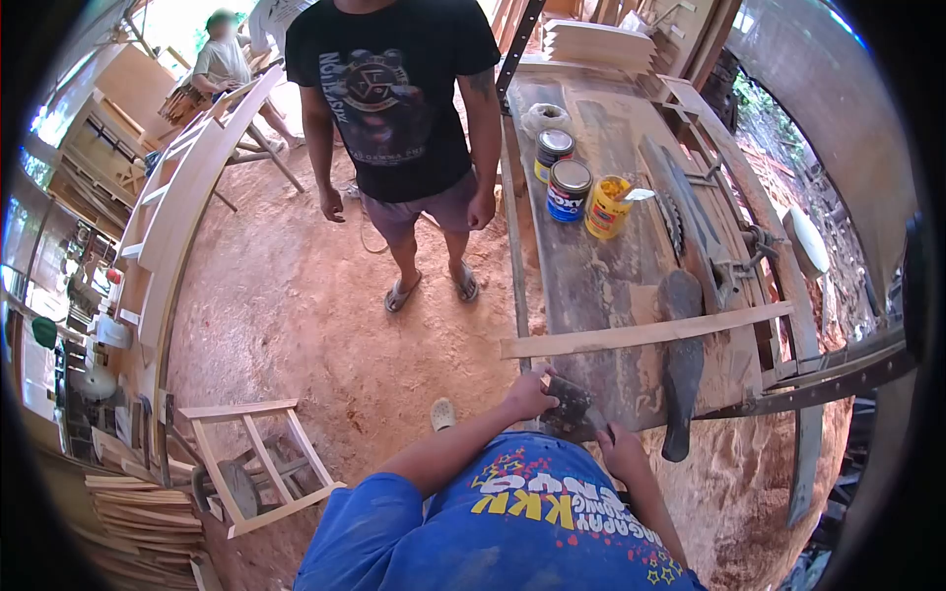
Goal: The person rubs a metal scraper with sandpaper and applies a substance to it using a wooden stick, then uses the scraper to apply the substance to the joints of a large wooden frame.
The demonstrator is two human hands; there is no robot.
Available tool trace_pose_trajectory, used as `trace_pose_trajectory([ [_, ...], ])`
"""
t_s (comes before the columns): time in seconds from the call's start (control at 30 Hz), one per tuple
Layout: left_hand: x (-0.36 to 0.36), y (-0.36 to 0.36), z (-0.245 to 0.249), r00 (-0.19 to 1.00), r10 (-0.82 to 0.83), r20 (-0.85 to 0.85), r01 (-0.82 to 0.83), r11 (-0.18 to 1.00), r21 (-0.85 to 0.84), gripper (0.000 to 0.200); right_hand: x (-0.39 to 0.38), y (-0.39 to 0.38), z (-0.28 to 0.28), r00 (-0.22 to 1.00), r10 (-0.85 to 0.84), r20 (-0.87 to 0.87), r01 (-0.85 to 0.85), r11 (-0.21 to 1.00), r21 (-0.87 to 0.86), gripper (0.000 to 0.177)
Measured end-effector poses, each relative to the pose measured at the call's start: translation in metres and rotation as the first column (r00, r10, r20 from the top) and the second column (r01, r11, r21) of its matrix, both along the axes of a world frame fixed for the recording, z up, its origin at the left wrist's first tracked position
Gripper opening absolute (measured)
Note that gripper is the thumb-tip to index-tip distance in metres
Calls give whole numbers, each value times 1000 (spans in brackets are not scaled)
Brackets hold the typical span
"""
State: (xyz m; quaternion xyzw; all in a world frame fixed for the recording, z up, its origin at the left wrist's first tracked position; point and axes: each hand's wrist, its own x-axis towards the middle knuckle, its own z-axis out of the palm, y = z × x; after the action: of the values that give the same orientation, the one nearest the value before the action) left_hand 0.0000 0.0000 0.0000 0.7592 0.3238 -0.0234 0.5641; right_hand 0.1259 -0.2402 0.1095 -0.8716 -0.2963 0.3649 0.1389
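At the near edge of the workbench, my left hand (532,394) is closed on the left side of a small dark, stained board (566,402). My right hand (621,445) grips what looks like a putty knife (595,418), its grey blade at the board's right side. Just beyond both hands a thin wooden strip (631,337) lies across the bench. Farther up stand an open yellow can (606,212) with orange-yellow filler and a whitish stick in it, a blue can (568,193) and another lidded can (554,153).
The workbench (601,286) carries a saw blade (673,222) and a long dark piece (681,364) under the strip. A person (394,108) in a black shirt stands beyond the bench's left side. A wooden frame (261,458) lies low at left, near stacked wood strips (143,527).
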Motion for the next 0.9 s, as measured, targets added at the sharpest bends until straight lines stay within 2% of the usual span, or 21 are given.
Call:
trace_pose_trajectory([
  [0.07, -3, -1, 0, 999, 45, 29, -42, 995, -95, 66, 0, -3, -2, 998, -7, 66, 2, 998, 70, 47],
  [0.17, -13, -4, -12, 984, 175, 16, -152, 896, -416, 56, -3, -9, -7, 993, -65, 102, 57, 996, 75, 46],
  [0.23, -2, 2, -5, 974, 146, -173, -210, 869, -449, 31, 0, -13, -16, 986, -97, 133, 66, 974, 215, 45],
  [0.3, 0, 2, 10, 936, 300, -187, -352, 756, -551, 29, -1, -2, 0, 987, -147, 67, 125, 957, 262, 47],
  [0.37, -2, -5, 29, 954, 255, -157, -297, 739, -604, 35, 1, -5, 1, 991, -118, 67, 100, 967, 234, 51],
  [0.43, -3, -19, 20, 979, 107, -176, -183, 842, -508, 37, 1, -14, -14, 987, -90, 131, 53, 964, 262, 46],
  [0.47, -5, -26, 15, 982, 40, -186, -122, 883, -454, 39, 1, -15, -12, 990, -85, 114, 60, 976, 212, 45],
  [0.5, -7, -29, 16, 972, -95, -216, 12, 934, -358, 42, 3, -12, -10, 993, -77, 95, 60, 984, 165, 43],
  [0.57, -11, -34, 22, 893, -332, -304, 295, 942, -163, 48, -3, -9, -6, 995, -66, 73, 58, 993, 103, 41],
  [0.6, -13, -35, 21, 877, -380, -294, 367, 925, -99, 56, -6, -4, -2, 995, -62, 76, 55, 994, 94, 40],
  [0.7, -7, -37, 26, 830, -456, -322, 476, 879, -17, 60, -15, 7, 5, 996, -24, 82, 24, 1000, -2, 38],
  [0.83, -9, -39, 25, 860, -381, -339, 398, 917, -22, 67, -23, 23, 13, 994, 77, 71, -60, 974, -217, 39],
  [0.9, -12, -39, 23, 892, -333, -306, 323, 943, -83, 70, -28, 27, 18, 994, 93, 60, -77, 972, -222, 38],
])
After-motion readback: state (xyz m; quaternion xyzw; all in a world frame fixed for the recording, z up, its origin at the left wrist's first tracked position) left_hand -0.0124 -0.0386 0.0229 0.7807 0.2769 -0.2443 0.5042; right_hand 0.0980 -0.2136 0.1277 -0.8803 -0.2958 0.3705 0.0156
